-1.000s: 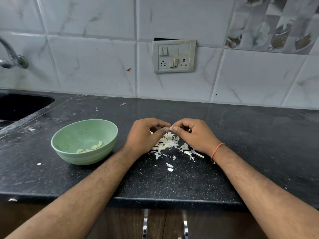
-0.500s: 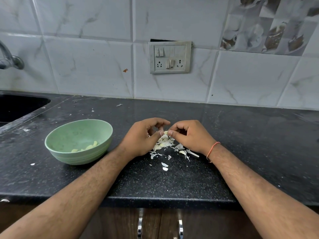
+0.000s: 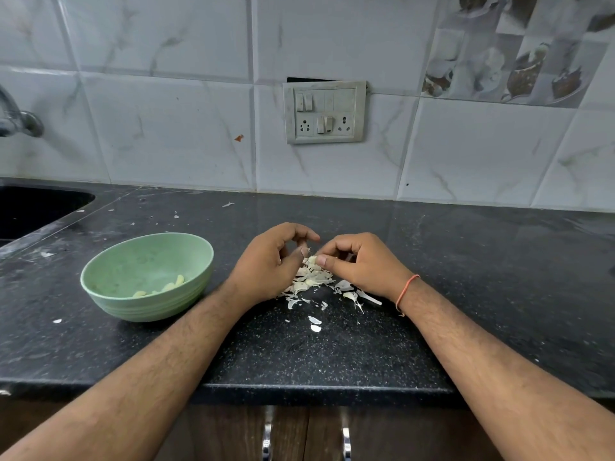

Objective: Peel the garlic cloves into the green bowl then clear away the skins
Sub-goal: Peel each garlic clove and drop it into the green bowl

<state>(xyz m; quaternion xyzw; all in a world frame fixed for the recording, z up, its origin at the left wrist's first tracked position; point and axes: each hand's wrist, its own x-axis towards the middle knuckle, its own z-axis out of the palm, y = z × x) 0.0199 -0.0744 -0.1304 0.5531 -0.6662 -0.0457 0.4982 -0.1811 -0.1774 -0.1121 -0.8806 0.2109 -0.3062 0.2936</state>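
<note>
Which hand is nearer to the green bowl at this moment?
Left. The left hand is just to the right of the green bowl, apart from it. The right hand lies farther right, beyond the left hand, over the garlic skins.

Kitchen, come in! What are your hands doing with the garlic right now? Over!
Left hand and right hand both pinching one small pale garlic cloves piece. Peeled cloves in round green bowl. Papery white skins pile uncleared. Nothing blocking.
</note>
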